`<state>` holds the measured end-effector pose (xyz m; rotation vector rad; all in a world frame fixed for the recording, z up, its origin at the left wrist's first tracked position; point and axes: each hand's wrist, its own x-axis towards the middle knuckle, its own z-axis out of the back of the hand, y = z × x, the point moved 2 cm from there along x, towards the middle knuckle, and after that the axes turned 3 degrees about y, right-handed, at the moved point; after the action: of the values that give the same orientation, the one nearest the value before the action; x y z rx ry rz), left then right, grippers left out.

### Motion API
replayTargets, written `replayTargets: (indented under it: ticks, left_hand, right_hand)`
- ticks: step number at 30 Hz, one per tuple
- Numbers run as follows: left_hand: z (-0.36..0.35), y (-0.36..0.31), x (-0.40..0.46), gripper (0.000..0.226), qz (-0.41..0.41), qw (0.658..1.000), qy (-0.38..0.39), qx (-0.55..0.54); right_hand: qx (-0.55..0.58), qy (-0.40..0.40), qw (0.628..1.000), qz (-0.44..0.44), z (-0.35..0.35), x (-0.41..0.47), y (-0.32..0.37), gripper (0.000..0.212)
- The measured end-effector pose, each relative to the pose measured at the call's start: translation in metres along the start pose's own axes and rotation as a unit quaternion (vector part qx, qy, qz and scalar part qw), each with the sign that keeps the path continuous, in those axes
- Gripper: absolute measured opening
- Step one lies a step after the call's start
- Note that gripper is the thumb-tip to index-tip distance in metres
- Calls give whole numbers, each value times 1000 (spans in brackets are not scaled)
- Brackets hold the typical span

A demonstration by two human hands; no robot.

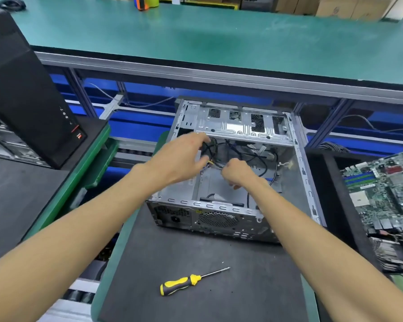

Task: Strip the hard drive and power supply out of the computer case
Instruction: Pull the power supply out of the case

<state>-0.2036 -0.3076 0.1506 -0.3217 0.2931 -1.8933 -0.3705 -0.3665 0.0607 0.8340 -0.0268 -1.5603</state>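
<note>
Surface: computer case (296, 159) lay open on a dark mat (196, 263); screwdriver (191, 281) nearer.
Hands: left hand (179, 156) and right hand (239, 171) both gripped black cables (213, 149) inside.

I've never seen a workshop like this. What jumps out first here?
An opened computer case lies in the middle on a dark mat, and both hands are inside it among black cables: the left hand grips a bundle, the right hand is curled beside it. A yellow-handled screwdriver lies loose on the mat in front, and a bare green motherboard sits to the right.
</note>
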Motion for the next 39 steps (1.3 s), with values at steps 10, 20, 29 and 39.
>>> replayTargets:
  ticks: [10,20,29,39]
  left_hand:
    - [-57,29,14,30,44,996,-21,81]
    - [-58,30,13,28,39,997,-49,36]
    - [-55,26,18,25,41,997,-68,21]
    - [-47,66,30,51,362,930,-1,-54]
  right_hand:
    - [-156,4,978,138,-3,35,4,33]
    - [-336,22,894,294,-24,71,13,37]
    - [-319,-85,875,353,-23,78,12,45]
    - [-235,-52,914,326,-11,80,1,34]
